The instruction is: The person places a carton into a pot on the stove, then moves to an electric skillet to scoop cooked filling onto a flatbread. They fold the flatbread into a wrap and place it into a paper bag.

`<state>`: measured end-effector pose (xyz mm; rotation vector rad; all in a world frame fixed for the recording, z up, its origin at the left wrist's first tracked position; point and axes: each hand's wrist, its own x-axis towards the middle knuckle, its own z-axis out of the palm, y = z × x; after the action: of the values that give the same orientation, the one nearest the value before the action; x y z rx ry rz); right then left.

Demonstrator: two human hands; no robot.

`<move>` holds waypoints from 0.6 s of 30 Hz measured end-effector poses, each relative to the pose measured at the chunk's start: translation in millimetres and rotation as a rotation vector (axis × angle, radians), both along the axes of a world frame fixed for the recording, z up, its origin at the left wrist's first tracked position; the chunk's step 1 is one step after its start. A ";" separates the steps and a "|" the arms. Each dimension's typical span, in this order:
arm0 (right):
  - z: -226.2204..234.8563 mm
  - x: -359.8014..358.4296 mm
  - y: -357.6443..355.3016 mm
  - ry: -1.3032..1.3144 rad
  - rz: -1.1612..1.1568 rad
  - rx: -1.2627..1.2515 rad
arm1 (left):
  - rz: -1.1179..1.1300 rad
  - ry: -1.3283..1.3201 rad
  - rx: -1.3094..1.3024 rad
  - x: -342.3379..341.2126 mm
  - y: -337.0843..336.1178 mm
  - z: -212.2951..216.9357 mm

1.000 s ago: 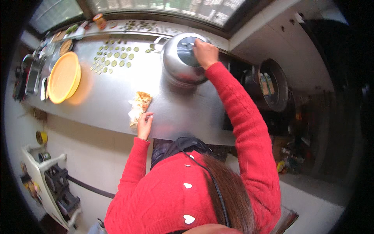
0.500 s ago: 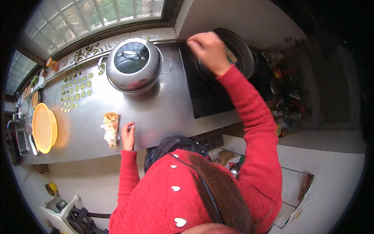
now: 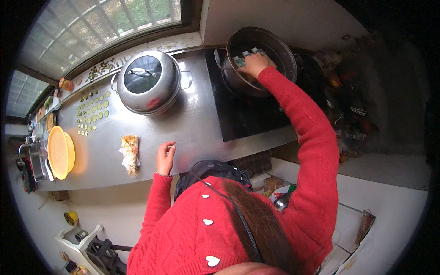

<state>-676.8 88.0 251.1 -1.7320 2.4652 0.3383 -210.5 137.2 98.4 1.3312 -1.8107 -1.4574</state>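
Observation:
My right hand (image 3: pixel 255 64) reaches down into a large dark pot (image 3: pixel 288 50) on the black cooktop. Its fingers close on one of several small white-and-teal packages (image 3: pixel 239 61) inside, and the hand hides part of them. Over the counter's front edge, my left hand (image 3: pixel 165 158) is held with loosely bent fingers and nothing in it. To its left on the metal counter lies a partly eaten wrap in a clear bag (image 3: pixel 130 155), not touched by the hand.
A lidded steel pot (image 3: pixel 151 98) stands left of the cooktop (image 3: pixel 243 121). Rows of green slices (image 3: pixel 94 110) lie on the counter (image 3: pixel 110 142). Farther left are a yellow basin (image 3: pixel 62 153) and a sink (image 3: pixel 37 162). Dried pieces (image 3: pixel 98 68) cover the window ledge.
My right hand has gone from above the pot's left rim down into the pot, onto the packages. My left hand stays near the counter edge. The view has shifted slightly.

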 end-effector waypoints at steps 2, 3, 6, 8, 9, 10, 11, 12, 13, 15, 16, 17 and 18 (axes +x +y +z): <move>-6.1 4.8 -8.1 0.025 -0.019 0.013 | 0.025 0.034 0.009 0.1 6.3 -0.2; -8.7 5.7 -12.3 0.055 -0.026 0.038 | 0.033 0.022 0.017 2.2 8.6 -1.6; -14.3 4.4 -22.2 0.057 -0.041 0.111 | 0.081 0.012 0.059 11.9 15.9 -10.3; -10.6 -3.2 -26.2 -0.048 -0.071 0.186 | 0.107 0.033 0.069 20.3 19.2 -17.9; -7.9 -7.1 -24.0 -0.083 -0.059 0.177 | 0.120 0.042 0.071 24.8 20.0 -21.2; -3.6 -12.3 -20.2 -0.135 -0.088 0.093 | 0.133 0.042 0.085 29.1 20.4 -24.1; 1.7 -18.6 -13.4 -0.184 -0.117 0.016 | 0.141 0.041 0.099 33.4 21.1 -26.3; 7.3 -25.1 -5.4 -0.237 -0.141 -0.070 | 0.151 0.021 0.108 36.9 20.8 -27.6; 14.8 -32.3 0.5 -0.383 -0.181 -0.160 | 0.151 0.018 0.111 38.9 20.2 -28.3; 29.4 -45.2 13.4 -0.485 -0.238 -0.301 | 0.146 0.043 0.129 41.4 17.1 -27.1; 35.2 -49.0 20.0 -0.536 -0.276 -0.402 | 0.148 0.030 0.139 41.8 15.4 -25.5; 40.4 -51.1 29.3 -0.644 -0.296 -0.528 | 0.123 0.039 0.132 41.4 12.6 -23.6; 46.2 -52.5 36.8 -0.730 -0.321 -0.625 | 0.103 0.034 0.125 40.4 9.5 -21.4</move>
<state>-729.3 124.8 297.3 -1.2143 2.2965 -1.0001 -170.1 146.7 77.0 1.4292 -1.6276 -1.5497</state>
